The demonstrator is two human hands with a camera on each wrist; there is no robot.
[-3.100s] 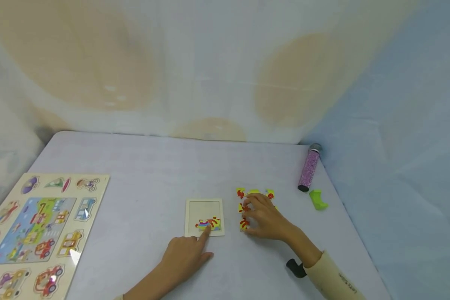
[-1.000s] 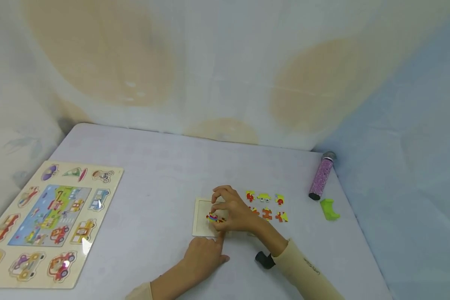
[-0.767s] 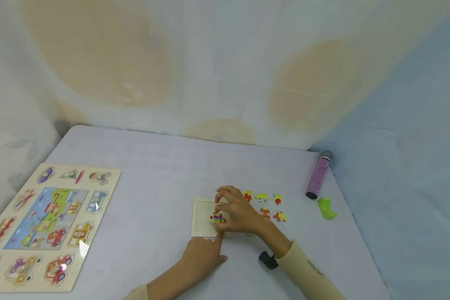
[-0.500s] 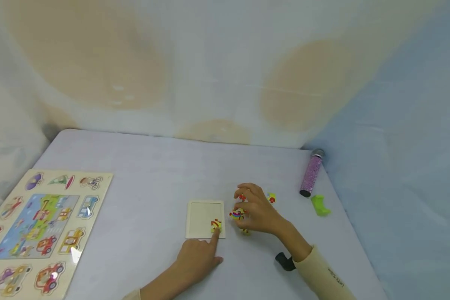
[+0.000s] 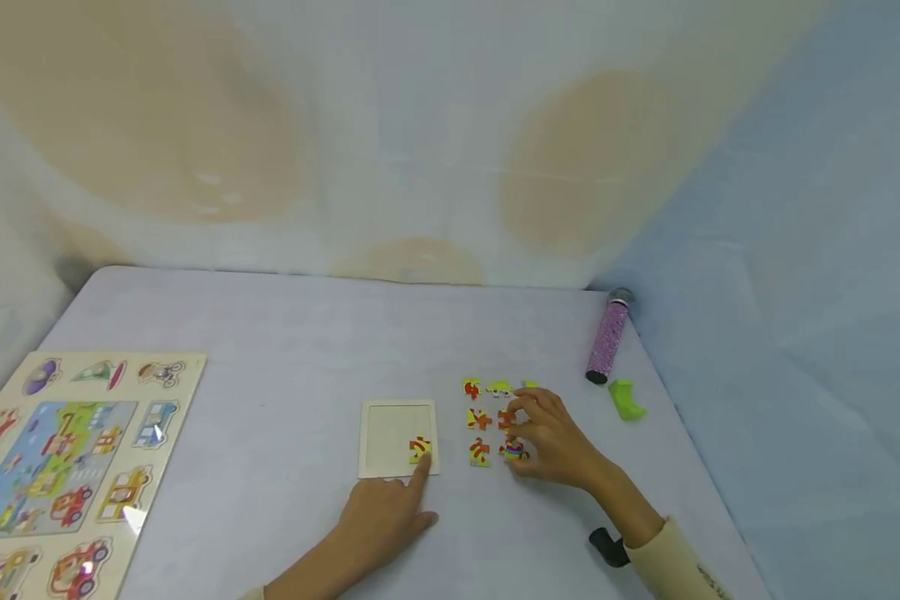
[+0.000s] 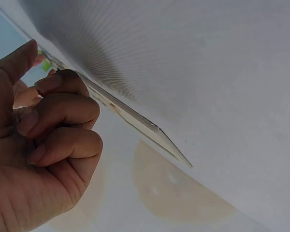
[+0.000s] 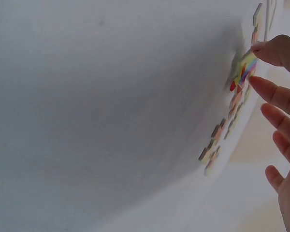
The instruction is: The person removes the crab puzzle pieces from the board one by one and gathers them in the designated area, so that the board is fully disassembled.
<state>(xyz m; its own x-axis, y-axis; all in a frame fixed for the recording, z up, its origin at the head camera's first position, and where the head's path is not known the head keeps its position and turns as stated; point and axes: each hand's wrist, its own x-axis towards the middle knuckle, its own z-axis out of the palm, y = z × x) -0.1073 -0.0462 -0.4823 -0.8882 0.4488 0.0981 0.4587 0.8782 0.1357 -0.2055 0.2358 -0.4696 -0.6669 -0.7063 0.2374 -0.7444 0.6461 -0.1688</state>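
Observation:
A square wooden puzzle frame lies in front of me, with one red-and-yellow puzzle piece in its lower right corner. My left hand presses that piece with a straight index finger; in the left wrist view its other fingers are curled and hold nothing. Thumb and index finger of my right hand pinch a rainbow-striped puzzle piece right at the tabletop. Around it several loose pieces lie in rows, among them a red-and-yellow piece just left of it. The right hand partly hides the right-hand pieces.
A large picture board with vehicle shapes lies at the left. Toward the right table edge are a purple glitter microphone and a green curved piece. A black object shows beside the right sleeve.
My right hand has carried the rainbow-striped piece from over the puzzle frame rightward to the loose pieces. My left index finger has stayed at the frame's lower right corner. The head view has shifted slightly.

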